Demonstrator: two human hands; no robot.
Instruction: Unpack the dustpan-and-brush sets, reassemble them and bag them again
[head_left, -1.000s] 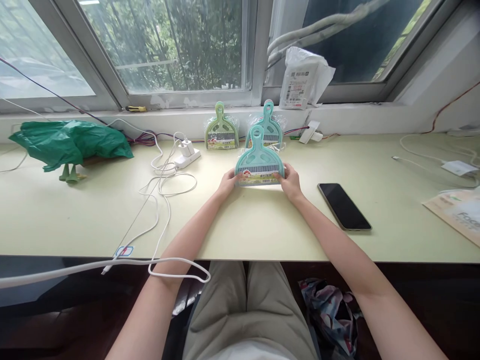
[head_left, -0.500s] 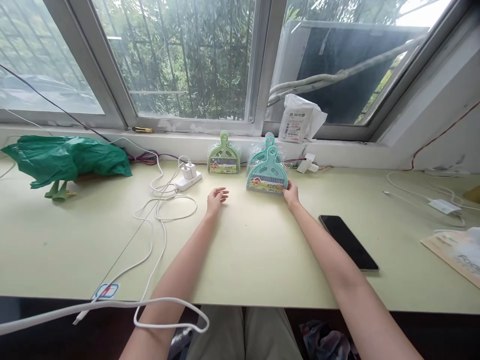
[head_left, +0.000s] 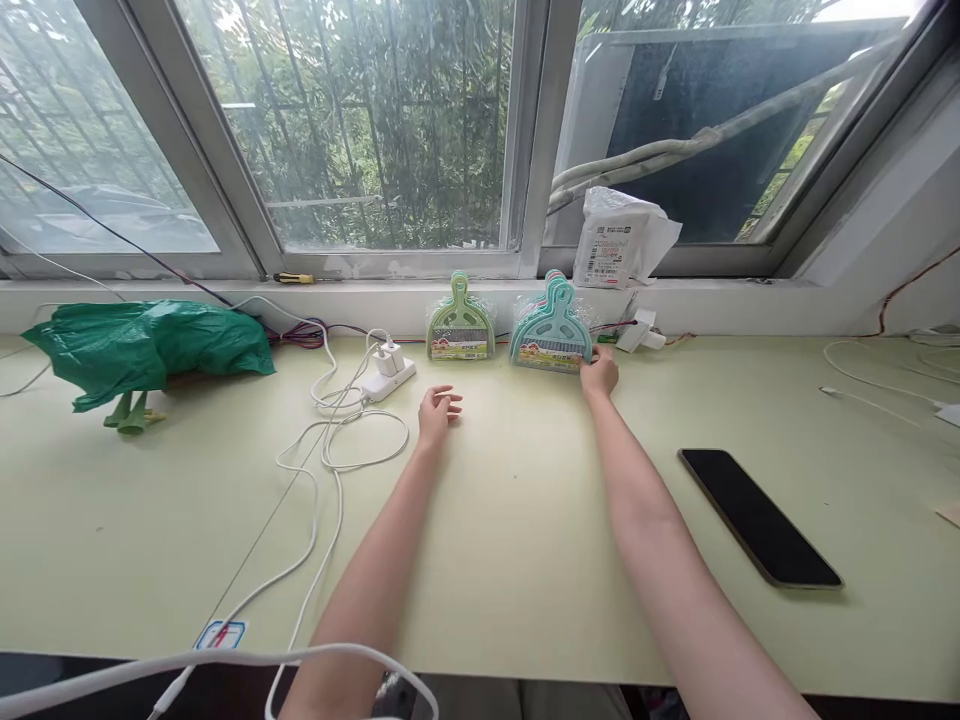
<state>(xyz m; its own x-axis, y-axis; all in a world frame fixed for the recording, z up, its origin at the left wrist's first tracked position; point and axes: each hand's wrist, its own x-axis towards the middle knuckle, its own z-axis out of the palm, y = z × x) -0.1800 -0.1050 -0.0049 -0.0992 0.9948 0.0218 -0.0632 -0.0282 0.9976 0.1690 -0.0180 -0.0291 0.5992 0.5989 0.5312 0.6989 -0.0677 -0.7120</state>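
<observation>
Matte, pale yellow-green tabletop (head_left: 517,580) with a smooth surface, set below smooth grey metal window frames (head_left: 530,140). At the upper right of the frame, a crinkled white plastic packet (head_left: 609,245) bears printed text and stands on the sill; at the upper left lies a slim yellow-and-black tool (head_left: 293,278). At the left, a creased, glossy green plastic bag (head_left: 157,345) spreads in loose folds. Just left of centre, a white oblong power strip (head_left: 390,384) carries a blocky plug; thin white cables curl in loops below it. At the lower right, a flat black rectangular phone (head_left: 761,518) with rounded corners shows a dark, glassy screen.

The turquoise plastic dustpan-and-brush set (head_left: 553,330) stands upright, leaning slightly back, right of centre near the table's rear edge. Its outline is a broad fan narrowing to a handle with a rounded end; a band of grey bristles crosses it above a colourful printed label, and clear film crinkles at its sides. More handle ends show close behind it. The olive-green plastic dustpan-and-brush set (head_left: 459,322), similarly shaped and wrapped, stands apart to its left.

The right hand (head_left: 600,375) holds the turquoise set's lower right edge, fingers partly hidden. The left hand (head_left: 439,410) holds nothing, its fingers loosely spread and slightly curled.
</observation>
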